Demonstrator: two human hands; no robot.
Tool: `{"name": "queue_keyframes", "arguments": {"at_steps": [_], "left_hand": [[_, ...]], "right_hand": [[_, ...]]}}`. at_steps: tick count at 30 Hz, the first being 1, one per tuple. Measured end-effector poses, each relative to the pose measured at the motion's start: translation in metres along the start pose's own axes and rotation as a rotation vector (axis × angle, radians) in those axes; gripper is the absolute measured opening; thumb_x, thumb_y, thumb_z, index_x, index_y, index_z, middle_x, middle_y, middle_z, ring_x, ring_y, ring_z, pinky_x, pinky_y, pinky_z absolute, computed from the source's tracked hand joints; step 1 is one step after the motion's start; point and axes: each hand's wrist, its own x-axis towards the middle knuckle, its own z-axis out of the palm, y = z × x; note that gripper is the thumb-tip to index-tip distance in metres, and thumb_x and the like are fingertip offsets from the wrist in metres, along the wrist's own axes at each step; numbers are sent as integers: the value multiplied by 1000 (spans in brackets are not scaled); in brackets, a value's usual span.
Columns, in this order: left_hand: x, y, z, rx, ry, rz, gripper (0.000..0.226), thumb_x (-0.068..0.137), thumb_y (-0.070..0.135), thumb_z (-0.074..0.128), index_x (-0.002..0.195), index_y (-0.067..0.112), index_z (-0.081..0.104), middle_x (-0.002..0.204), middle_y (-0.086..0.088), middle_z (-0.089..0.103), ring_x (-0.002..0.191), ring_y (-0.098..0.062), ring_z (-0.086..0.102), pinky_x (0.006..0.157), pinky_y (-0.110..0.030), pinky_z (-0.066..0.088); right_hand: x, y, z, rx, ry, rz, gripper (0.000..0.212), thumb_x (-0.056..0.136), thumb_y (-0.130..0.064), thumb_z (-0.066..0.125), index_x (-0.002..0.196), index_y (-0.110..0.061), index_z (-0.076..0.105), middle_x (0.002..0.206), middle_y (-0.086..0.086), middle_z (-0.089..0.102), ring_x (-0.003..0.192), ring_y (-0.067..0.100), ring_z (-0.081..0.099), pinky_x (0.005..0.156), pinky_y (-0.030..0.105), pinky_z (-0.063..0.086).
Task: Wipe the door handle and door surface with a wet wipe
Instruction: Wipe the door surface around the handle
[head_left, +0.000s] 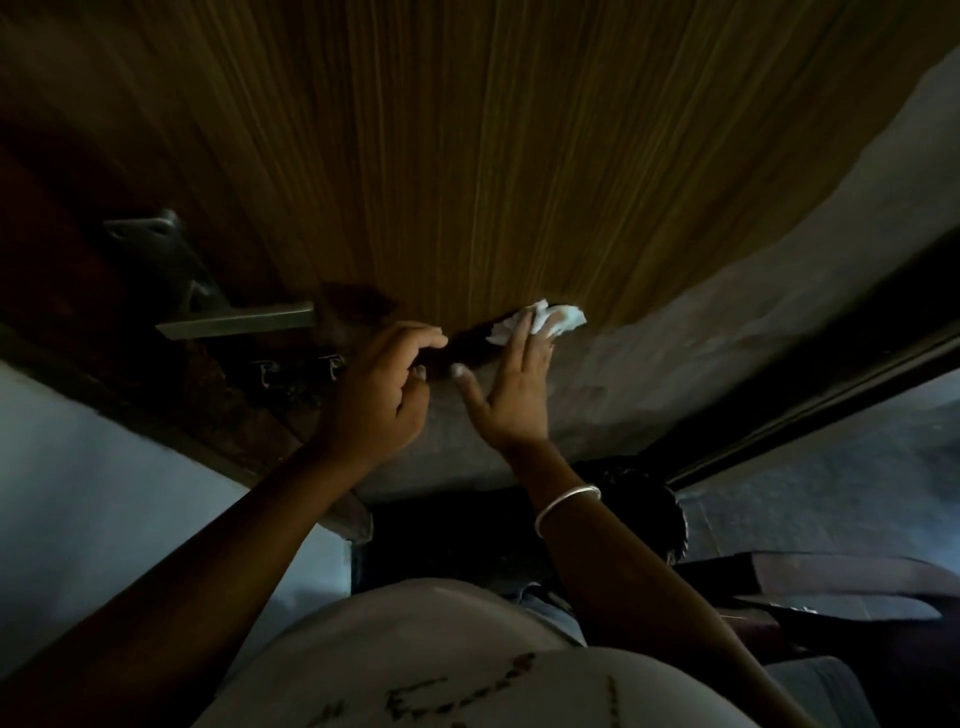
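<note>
The wooden door (467, 156) fills the upper view, brown with vertical grain. Its metal lever handle (239, 321) on a grey plate sticks out at the left. My right hand (511, 389) lies flat with straight fingers and presses a crumpled white wet wipe (540, 322) against the lower part of the door, to the right of the handle. My left hand (379, 395) hovers just left of it, fingers loosely curled, near the door's dark lower patch; whether it touches the door is unclear. The scene is dim.
A small metal latch (301, 366) sits below the handle on the dark door frame. A pale wall (78, 493) is at the left, a grey wall (727, 338) at the right, with a dark rail (831, 384) crossing it. Furniture edges show at lower right.
</note>
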Motion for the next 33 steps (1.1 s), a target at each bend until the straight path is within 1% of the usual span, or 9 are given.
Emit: {"name": "queue_keyframes", "arguments": {"at_steps": [4, 8, 11, 15, 20, 23, 27, 31, 33], "left_hand": [[0, 0, -4, 25, 5, 16, 30, 80, -3, 48, 108, 0, 60, 111, -13, 62, 108, -15, 54, 92, -20, 46], [-2, 4, -3, 17, 23, -17, 30, 80, -4, 48, 107, -1, 60, 111, -13, 62, 107, -15, 54, 92, -16, 45], [-1, 9, -1, 11, 22, -16, 30, 80, -5, 48, 107, -1, 61, 111, -12, 62, 108, -11, 52, 94, -10, 41], [4, 16, -3, -7, 51, 6, 34, 77, -6, 47, 108, 1, 61, 110, -4, 58, 107, -5, 49, 94, -11, 40], [2, 21, -13, -34, 114, 27, 33, 79, -7, 48, 109, -1, 59, 111, 0, 54, 108, -3, 49, 93, -8, 41], [5, 26, -19, -88, 183, -40, 32, 80, -4, 47, 111, -2, 58, 112, -1, 54, 107, -12, 54, 93, -11, 43], [16, 34, -27, -189, 223, -128, 34, 81, -13, 49, 113, -1, 55, 113, -6, 54, 110, -21, 55, 93, -15, 45], [19, 40, -43, -266, 249, -165, 36, 83, -10, 51, 116, 3, 53, 118, -6, 55, 111, -16, 55, 92, -19, 45], [19, 44, -51, -323, 279, -188, 35, 84, -9, 52, 117, 5, 52, 118, -6, 56, 110, -15, 56, 90, -17, 46]], "right_hand": [[22, 27, -36, 70, 171, 174, 92, 87, -55, 45, 147, -5, -4, 155, 21, -7, 143, 34, -8, 116, 56, 8], [42, 32, -66, 180, 317, 288, 92, 87, -54, 45, 147, -6, -7, 156, 17, -10, 144, 34, -2, 110, 59, 23], [35, -3, -56, 163, 250, 142, 93, 85, -53, 49, 147, -5, 0, 156, 20, -2, 143, 38, -1, 111, 61, 19], [34, -45, -41, -13, 188, -213, 89, 85, -54, 50, 144, 3, 15, 153, 25, 13, 141, 44, 2, 115, 57, 9], [53, -47, -66, -91, 303, -182, 73, 90, -30, 56, 143, 6, 19, 152, 28, 11, 140, 47, -1, 116, 52, 2], [53, -65, -67, -119, 299, -208, 72, 88, -21, 58, 143, 4, 19, 152, 28, 13, 139, 50, 2, 113, 52, 8], [44, -93, -54, -270, 244, -440, 72, 85, -16, 66, 141, 5, 26, 149, 29, 22, 136, 51, 14, 109, 50, 19], [37, -107, -72, -15, 248, -414, 63, 85, -4, 62, 141, 0, 32, 150, 21, 27, 137, 41, 25, 102, 39, 39], [31, -116, -84, 165, 257, -396, 52, 85, -2, 60, 135, -3, 44, 145, 18, 38, 130, 29, 43, 99, 27, 44]]}}
